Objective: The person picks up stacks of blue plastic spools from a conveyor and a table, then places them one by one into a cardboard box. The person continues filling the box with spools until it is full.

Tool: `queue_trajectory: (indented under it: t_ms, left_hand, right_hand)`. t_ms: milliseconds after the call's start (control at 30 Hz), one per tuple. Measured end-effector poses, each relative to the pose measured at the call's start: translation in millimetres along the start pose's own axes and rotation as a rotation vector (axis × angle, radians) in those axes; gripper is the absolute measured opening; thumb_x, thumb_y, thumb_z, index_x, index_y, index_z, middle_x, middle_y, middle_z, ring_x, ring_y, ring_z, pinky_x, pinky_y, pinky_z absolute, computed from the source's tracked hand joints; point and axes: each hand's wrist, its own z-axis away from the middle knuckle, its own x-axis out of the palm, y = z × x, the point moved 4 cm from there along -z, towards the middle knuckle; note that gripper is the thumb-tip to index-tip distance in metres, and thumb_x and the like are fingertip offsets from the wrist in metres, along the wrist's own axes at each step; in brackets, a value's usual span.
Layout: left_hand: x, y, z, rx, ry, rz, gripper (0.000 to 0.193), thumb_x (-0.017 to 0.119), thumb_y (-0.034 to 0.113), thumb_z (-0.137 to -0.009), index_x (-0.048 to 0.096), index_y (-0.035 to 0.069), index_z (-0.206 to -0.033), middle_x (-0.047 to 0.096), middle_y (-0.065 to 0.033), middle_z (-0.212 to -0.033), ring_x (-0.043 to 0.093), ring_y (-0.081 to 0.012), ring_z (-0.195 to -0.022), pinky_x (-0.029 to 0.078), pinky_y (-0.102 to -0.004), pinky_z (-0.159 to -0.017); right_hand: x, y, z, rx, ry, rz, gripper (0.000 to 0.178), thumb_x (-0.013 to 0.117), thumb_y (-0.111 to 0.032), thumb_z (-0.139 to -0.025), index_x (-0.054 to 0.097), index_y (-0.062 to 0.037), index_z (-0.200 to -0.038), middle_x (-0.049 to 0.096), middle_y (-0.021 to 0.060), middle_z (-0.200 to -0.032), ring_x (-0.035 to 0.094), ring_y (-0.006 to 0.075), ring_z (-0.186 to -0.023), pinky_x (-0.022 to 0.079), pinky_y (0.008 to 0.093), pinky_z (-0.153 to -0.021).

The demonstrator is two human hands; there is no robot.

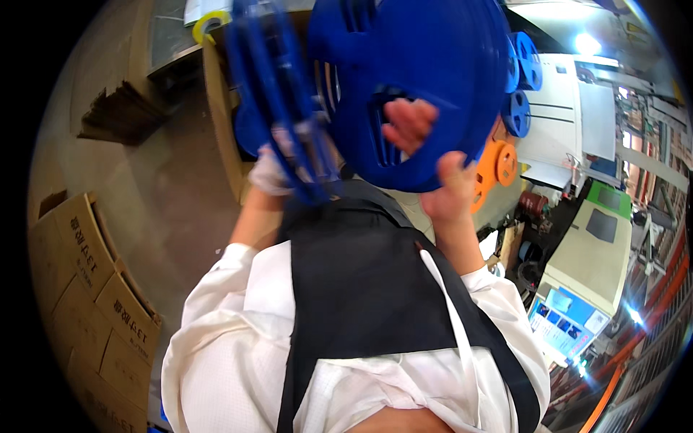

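Note:
A large blue plastic reel (462,79) with cut-out windows fills the top middle, tilted toward me. My right hand (444,184) grips it near its lower right edge: the fingers show through a window and the thumb lies by the rim. To its left, several more blue reels (263,79) stand edge-on, smeared by motion. My left hand (274,169), in a pale glove, is closed around their lower part; its fingertips are partly hidden behind the flanges. Beneath the reels is an open cardboard box (222,123) with another blue reel (249,130) inside.
Flattened cardboard boxes (90,274) lean at the lower left, more cardboard (123,108) at the upper left. A yellow tape roll (209,27) lies on a metal table. On the right are orange reels (491,169), blue reels (518,112) and a beige-green machine (588,252).

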Motion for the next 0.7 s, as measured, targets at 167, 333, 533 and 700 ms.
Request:
queue_trajectory:
  t_ms: [167, 333, 533, 700]
  left_hand:
    - [36.7, -14.5, -9.2, 0.013, -0.045, -0.049, 0.068, 0.070, 0.034, -0.076, 0.044, 0.005, -0.132, 0.054, -0.0166, -0.124, 0.051, -0.0310, -0.118, 0.035, -0.0442, -0.108]
    - [10.7, -3.2, 1.3, 0.014, -0.072, 0.197, 0.066, 0.070, 0.032, -0.076, 0.046, 0.005, -0.131, 0.055, -0.0165, -0.124, 0.053, -0.0309, -0.117, 0.036, -0.0441, -0.108]
    - [-26.7, 8.6, 28.9, 0.011, -0.262, 0.731, 0.079, 0.070, 0.044, -0.073, 0.038, 0.004, -0.134, 0.053, -0.0152, -0.122, 0.051, -0.0291, -0.119, 0.028, -0.0472, -0.112]
    - [-42.5, 3.7, 30.1, 0.096, -0.458, 0.862, 0.077, 0.064, 0.057, -0.074, 0.042, 0.008, -0.129, 0.053, -0.0099, -0.119, 0.048, -0.0278, -0.122, 0.023, -0.0472, -0.114]
  right_hand:
    - [48.7, 19.7, 3.4, 0.105, -0.241, 0.584, 0.053, 0.071, -0.024, -0.082, 0.049, -0.0002, -0.124, 0.061, 0.0128, -0.096, 0.059, 0.0202, -0.084, 0.046, 0.0289, -0.077]
    - [48.7, 0.9, -5.2, 0.124, -0.293, 0.682, 0.051, 0.071, -0.022, -0.082, 0.050, 0.0018, -0.122, 0.064, 0.0138, -0.100, 0.063, 0.0207, -0.087, 0.048, 0.0290, -0.077]
    - [-40.2, -30.9, -3.1, 0.087, 0.286, 0.284, 0.053, 0.048, -0.041, -0.095, 0.047, 0.0031, -0.125, 0.063, 0.0185, -0.105, 0.065, 0.0285, -0.093, 0.054, 0.0362, -0.079]
    - [-101.3, -1.5, 15.6, 0.180, 0.562, -0.047, 0.046, 0.048, -0.037, -0.096, 0.050, 0.0002, -0.122, 0.063, 0.0099, -0.102, 0.064, 0.0184, -0.092, 0.054, 0.0296, -0.078]
